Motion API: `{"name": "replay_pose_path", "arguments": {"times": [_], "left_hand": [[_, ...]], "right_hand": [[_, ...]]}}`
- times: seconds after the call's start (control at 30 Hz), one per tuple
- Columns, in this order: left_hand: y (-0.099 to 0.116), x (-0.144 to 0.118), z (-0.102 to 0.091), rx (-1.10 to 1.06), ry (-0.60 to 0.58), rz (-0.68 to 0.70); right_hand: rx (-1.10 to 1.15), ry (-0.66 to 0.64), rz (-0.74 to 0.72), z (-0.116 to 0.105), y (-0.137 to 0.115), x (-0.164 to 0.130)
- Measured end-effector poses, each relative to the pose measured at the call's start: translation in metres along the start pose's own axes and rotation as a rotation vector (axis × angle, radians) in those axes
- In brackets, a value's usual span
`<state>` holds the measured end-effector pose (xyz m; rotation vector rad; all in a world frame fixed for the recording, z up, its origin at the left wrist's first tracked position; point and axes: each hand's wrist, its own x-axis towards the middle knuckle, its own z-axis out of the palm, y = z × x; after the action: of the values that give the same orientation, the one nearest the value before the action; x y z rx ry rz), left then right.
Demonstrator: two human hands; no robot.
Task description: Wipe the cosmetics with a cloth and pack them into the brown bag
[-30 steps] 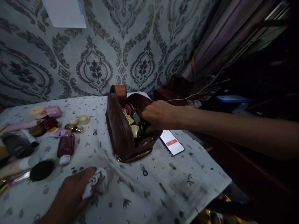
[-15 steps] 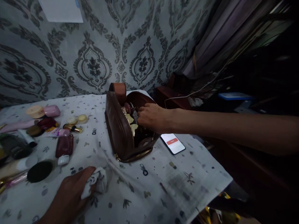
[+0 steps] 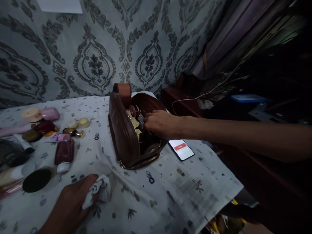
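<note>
A brown leather toiletry bag stands unzipped on the table, its handle at the back. Inside it show a pinkish round item, a glittery grey piece and yellowish pieces. My right hand reaches into the bag's opening from the right. Its fingers are curled at the glittery piece, and their tips are hidden, so what they hold cannot be made out. Closed round a crumpled white cloth, my left hand rests on the tablecloth in front of the bag.
Left of the bag lie several cosmetics, among them a dark red bottle, a round dark brush or mirror and a gold-capped tube. A lit phone lies right of the bag. The table's right edge slants beyond it; a white cable runs behind.
The view has shifted slightly, so the cosmetics sit a little further left. My right hand stays in the bag and my left hand keeps hold of the cloth.
</note>
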<state>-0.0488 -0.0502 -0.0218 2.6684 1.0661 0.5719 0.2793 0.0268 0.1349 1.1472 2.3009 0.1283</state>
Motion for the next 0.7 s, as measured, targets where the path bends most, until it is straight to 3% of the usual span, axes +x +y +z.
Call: {"name": "replay_pose_path", "arguments": {"times": [0.23, 0.47, 0.7], "left_hand": [[0.002, 0.005, -0.003, 0.03, 0.042, 0.051], [0.002, 0.008, -0.003, 0.009, 0.058, 0.082], [-0.003, 0.005, -0.002, 0.011, 0.03, 0.112]], "right_hand": [[-0.056, 0.027, 0.038, -0.011, -0.002, -0.007], [0.085, 0.147, 0.033, -0.023, 0.026, -0.013], [0.049, -0.012, 0.154, -0.037, 0.026, 0.009]]}}
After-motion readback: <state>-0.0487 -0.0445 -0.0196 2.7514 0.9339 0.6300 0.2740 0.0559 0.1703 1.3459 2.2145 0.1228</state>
